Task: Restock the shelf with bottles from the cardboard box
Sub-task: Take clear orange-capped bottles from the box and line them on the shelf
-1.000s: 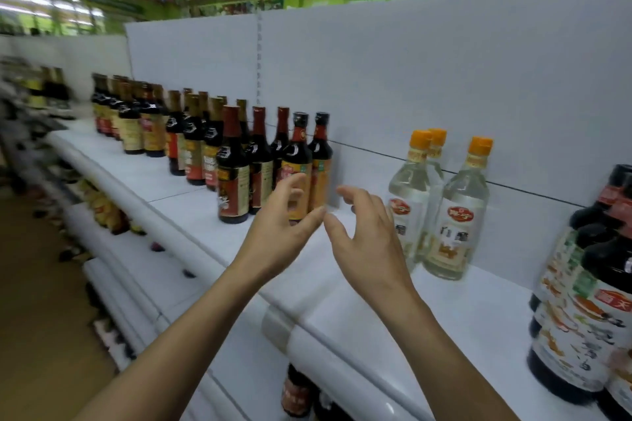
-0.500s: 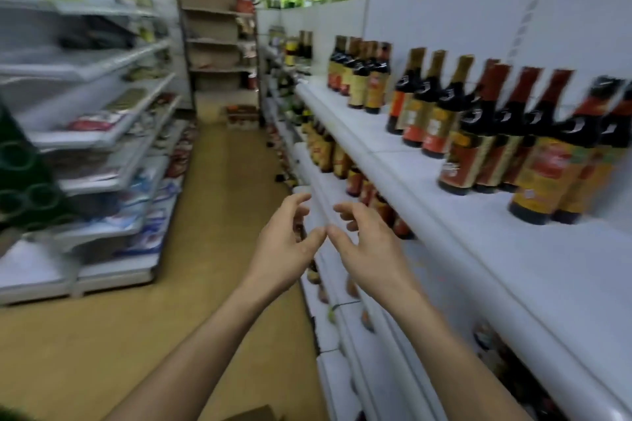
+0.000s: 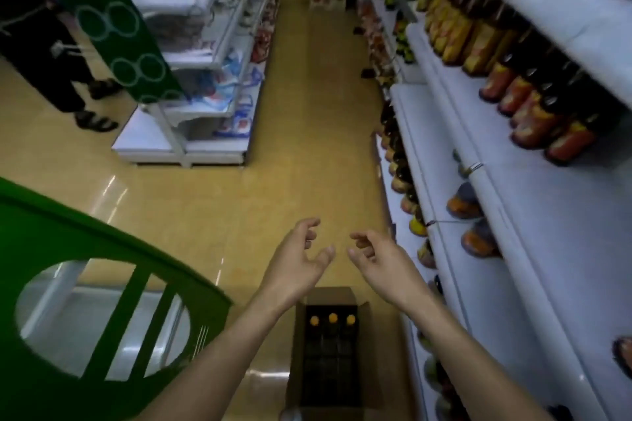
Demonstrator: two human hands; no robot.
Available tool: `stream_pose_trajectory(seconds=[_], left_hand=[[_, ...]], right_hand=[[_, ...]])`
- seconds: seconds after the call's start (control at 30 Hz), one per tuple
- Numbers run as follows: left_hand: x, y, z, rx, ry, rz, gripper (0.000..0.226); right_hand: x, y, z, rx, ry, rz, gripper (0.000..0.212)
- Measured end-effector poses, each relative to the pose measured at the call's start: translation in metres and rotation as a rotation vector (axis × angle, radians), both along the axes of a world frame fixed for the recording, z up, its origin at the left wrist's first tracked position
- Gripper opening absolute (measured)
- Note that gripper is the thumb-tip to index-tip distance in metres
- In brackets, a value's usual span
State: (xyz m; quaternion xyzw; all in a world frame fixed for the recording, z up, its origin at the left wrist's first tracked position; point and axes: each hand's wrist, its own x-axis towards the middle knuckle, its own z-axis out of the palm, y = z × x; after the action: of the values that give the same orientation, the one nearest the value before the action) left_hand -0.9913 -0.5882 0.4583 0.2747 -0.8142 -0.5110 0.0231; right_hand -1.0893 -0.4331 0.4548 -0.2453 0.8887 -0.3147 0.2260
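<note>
Gaze dropping from the bottle rows to the floor; hands drifting apart.
Left hand (image 3: pixel 297 256) hanging loose-fingered and empty over the cardboard box (image 3: pixel 326 296), which is now sitting open on the floor. Three orange-capped bottles (image 3: pixel 332 318) showing in its far row, other cells dark. Right hand (image 3: pixel 379 256) also hanging relaxed and empty beside the white shelf (image 3: pixel 564 215).

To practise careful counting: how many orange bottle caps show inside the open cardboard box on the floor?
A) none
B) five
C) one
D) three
D: three orange caps sit side by side in a row at the far end of the cardboard box; the rest of its inside is dark.
</note>
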Motion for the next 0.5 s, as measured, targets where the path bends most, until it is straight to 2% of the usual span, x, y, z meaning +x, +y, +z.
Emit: stream_pose_trajectory(seconds=[0.27, 0.5], left_hand=[[0.032, 0.006, -0.135, 0.155, -0.216, 0.008, 0.058], [0.053, 0.036, -0.270, 0.293, -0.401, 0.043, 0.058]], right_hand=[[0.023, -0.007, -0.143, 0.060, -0.274, -0.031, 0.033], [0.041, 0.019, -0.266, 0.186, -0.399, -0.060, 0.033]])
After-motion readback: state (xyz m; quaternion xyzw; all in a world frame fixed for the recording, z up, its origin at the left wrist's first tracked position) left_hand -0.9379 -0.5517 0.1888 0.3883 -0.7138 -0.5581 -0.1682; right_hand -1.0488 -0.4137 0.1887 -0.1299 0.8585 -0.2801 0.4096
